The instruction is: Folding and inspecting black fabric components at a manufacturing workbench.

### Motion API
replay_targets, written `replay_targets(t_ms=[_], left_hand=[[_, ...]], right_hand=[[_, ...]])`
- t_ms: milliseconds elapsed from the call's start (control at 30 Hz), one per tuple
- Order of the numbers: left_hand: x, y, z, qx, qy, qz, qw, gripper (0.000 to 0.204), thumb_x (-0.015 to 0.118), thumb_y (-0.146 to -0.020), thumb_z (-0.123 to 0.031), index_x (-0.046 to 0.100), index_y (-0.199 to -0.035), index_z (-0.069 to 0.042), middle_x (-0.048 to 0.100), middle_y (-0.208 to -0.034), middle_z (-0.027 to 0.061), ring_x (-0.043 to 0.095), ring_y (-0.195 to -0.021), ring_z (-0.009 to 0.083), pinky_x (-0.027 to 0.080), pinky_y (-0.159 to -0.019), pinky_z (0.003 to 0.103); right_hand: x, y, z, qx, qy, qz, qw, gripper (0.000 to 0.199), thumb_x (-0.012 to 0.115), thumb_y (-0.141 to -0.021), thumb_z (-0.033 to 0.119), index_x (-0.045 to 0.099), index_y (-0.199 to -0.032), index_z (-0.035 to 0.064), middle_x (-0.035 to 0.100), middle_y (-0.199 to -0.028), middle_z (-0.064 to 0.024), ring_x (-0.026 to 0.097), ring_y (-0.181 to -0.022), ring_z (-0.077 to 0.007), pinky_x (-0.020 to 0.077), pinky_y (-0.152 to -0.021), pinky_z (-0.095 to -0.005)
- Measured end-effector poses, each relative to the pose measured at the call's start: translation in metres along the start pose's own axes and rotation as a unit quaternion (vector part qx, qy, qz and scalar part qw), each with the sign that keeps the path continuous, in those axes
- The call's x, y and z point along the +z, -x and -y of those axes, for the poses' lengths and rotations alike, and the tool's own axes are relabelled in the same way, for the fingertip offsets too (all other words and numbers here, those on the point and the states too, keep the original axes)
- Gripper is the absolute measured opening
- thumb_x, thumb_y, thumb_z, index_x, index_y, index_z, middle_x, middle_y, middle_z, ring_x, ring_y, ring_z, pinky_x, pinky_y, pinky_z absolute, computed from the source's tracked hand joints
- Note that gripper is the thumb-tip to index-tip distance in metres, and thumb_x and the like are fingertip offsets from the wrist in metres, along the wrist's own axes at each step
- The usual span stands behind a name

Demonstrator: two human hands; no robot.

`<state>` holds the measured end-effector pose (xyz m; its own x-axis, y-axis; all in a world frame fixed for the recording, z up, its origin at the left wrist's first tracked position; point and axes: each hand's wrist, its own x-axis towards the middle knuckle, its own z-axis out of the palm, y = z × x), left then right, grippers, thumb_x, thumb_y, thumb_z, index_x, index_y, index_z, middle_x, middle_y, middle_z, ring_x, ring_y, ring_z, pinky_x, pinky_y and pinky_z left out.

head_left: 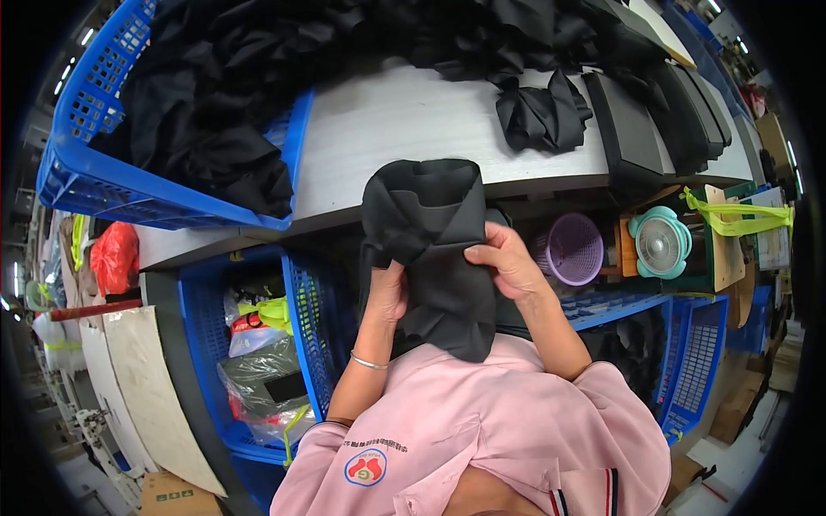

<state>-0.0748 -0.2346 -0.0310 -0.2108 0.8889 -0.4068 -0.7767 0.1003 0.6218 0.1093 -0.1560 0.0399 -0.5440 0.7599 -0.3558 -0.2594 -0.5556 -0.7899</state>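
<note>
Between my two hands, in front of my chest, hangs a piece of black fabric [449, 279] with an open, looped upper end. My left hand [389, 294] grips its left side, the fingers partly hidden behind the cloth. My right hand [509, 261] pinches the right edge, thumb on the front face. The cloth's top reaches the near edge of a white table [379, 116]. On that table lies a crumpled black fabric piece [542, 112], and to its right are flat black stacked pieces [628, 129].
A blue basket [163, 193] heaped with black fabric stands on the table's left. Below it, another blue basket [301, 327] holds plastic bags. At right are a purple basket [575, 249], a small teal fan [661, 242] and a blue crate [695, 357].
</note>
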Motion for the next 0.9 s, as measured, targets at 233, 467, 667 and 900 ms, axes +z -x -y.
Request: replay_targets(t_ms=[233,467,667,900], left_hand=[[0.014,0.002,-0.007,0.0,-0.097,-0.007,0.995,0.039,0.075,-0.09,-0.02,0.064,-0.12,0.002,0.068,-0.111,0.0074,0.063,-0.102,0.014,0.05,-0.092,0.029],[0.022,0.002,-0.019,-0.057,-0.045,0.034,0.997,0.035,0.069,-0.094,-0.017,0.062,-0.123,0.001,0.069,-0.109,0.0083,0.065,-0.1,0.0157,0.053,-0.089,0.03],[0.03,0.009,0.0,-0.024,-0.101,-0.007,0.995,0.035,0.071,-0.092,-0.014,0.061,-0.122,0.001,0.065,-0.117,0.0083,0.065,-0.102,0.0182,0.053,-0.091,0.031],[0.018,-0.001,0.011,0.008,-0.203,-0.036,0.978,0.036,0.078,-0.086,-0.01,0.063,-0.118,-0.002,0.066,-0.112,0.0069,0.063,-0.101,0.0153,0.051,-0.091,0.031]], right_hand=[[-0.007,-0.009,-0.012,-0.199,0.349,-0.152,0.903,0.017,0.061,-0.092,0.012,0.063,-0.099,-0.0036,0.063,-0.075,-0.0123,0.061,-0.07,-0.0163,0.0499,-0.069,-0.0325],[-0.013,-0.004,-0.024,-0.262,0.398,-0.231,0.848,0.014,0.062,-0.086,0.004,0.061,-0.098,-0.0029,0.057,-0.069,-0.0208,0.054,-0.056,-0.02,0.0449,-0.057,-0.0354],[-0.025,0.004,-0.003,-0.226,0.424,-0.246,0.842,0.031,0.074,-0.086,0.018,0.052,-0.076,-0.0017,0.048,-0.065,-0.0227,0.035,-0.056,-0.0186,0.0381,-0.051,-0.0363],[-0.05,0.008,0.009,-0.3,0.377,-0.297,0.824,0.015,0.069,-0.089,0.009,0.066,-0.102,0.002,0.064,-0.091,-0.0081,0.061,-0.074,-0.014,0.049,-0.068,-0.0281]])
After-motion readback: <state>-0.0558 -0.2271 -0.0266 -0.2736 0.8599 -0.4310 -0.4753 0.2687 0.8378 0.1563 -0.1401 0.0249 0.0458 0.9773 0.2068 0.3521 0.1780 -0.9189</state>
